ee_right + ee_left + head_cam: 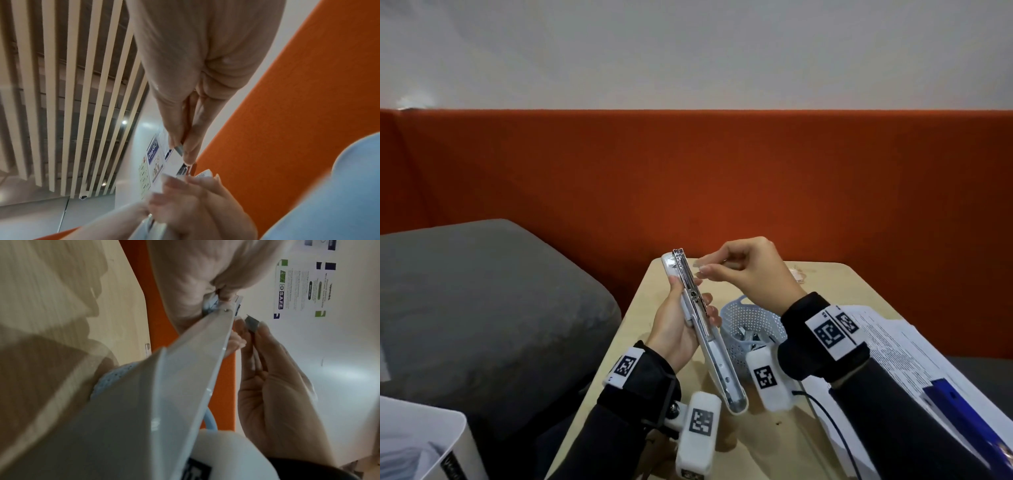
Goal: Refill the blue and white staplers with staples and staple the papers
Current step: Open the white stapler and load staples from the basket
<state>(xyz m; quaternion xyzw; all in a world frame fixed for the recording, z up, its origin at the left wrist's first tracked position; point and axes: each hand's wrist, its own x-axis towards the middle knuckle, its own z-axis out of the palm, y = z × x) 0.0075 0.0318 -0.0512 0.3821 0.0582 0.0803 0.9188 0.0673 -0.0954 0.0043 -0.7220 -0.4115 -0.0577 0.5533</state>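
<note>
Head view: my left hand (pixel 674 329) is wrapped round the white stapler (pixel 698 329), held up above the table (pixel 822 442) with its lid swung open and the metal channel (pixel 688 277) facing my right hand (pixel 746 270). Right thumb and forefinger are pinched together just beside the channel's top end; what they hold is too small to tell here. Basket (pixel 750 318) sits just behind the stapler, papers (pixel 887 342) to its right, blue stapler (pixel 962 411) lying on them.

Left wrist view: stapler (pixel 174 386) fills the frame. The right hand (pixel 273 386) pinches a short staple strip (pixel 252 322) just beside the stapler's tip, not yet in the channel.

Right wrist view: strip (pixel 179 149) clamped between thumb and forefinger tips, just above the stapler end (pixel 183 170). Left fingers (pixel 197 193) are curled round the body, blurred.

Handling call: the strip is light, stiff along its length but brittle; I'd guess it snaps if bent, so grip it by the sides, legs down. The stapler is rigid, smooth plastic; hold it mid-body, clear of the spring pusher.
</note>
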